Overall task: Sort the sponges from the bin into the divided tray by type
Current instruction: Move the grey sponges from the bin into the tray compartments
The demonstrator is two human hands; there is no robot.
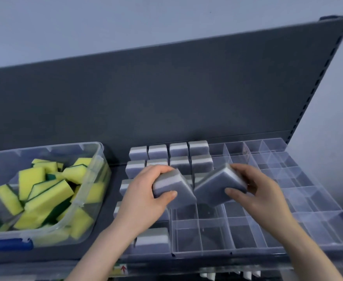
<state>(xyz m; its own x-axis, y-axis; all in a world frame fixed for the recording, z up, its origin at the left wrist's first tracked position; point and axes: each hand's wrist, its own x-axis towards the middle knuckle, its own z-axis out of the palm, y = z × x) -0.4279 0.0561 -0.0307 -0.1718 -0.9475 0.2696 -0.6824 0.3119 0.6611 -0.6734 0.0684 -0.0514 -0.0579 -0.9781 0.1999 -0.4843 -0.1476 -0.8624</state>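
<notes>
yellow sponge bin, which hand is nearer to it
Left. The left hand holds a grey sponge just right of the bin; the right hand holds a second grey sponge farther right, over the divided tray.

Left hand (146,196), right hand (261,196): fingers (242,170) seemingly curled round a sponge (183,191) each

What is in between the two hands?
In the head view, two grey sponges: the left hand grips the left sponge, the right hand grips the right sponge, above the divided tray.
</notes>
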